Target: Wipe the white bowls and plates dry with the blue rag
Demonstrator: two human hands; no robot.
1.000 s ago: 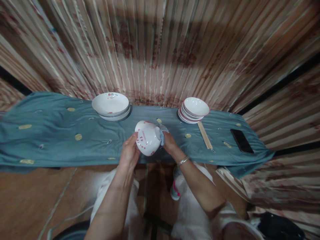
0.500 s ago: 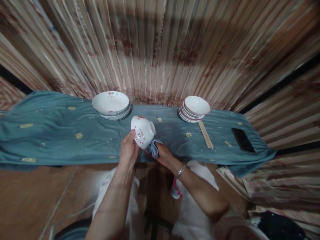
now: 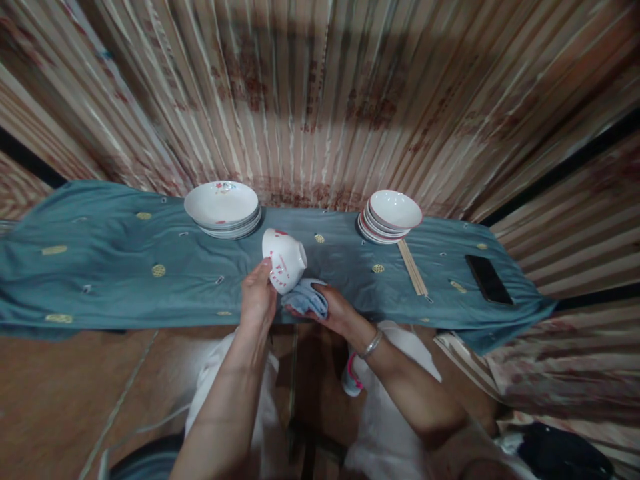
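Observation:
My left hand (image 3: 258, 293) grips a white bowl (image 3: 284, 260) with red markings by its rim. The bowl is tipped on its side above the table, its foot facing right, so its inside is hidden. In my right hand (image 3: 334, 309) is a bunched blue cloth (image 3: 306, 297), just under the bowl's lower right side. The cloth looks close to the bowl; whether they touch I cannot tell.
A teal cloth covers the narrow table (image 3: 125, 293). Stacked plates (image 3: 223, 203) stand at the back left, stacked bowls (image 3: 393, 213) at the back right. Chopsticks (image 3: 413, 268) and a black phone (image 3: 488, 279) lie on the right. A pleated curtain (image 3: 320, 100) hangs behind.
My right hand has turned, and more of the cloth shows below the bowl. The bowl has tilted slightly and shifted a little to the left. My left hand keeps its hold.

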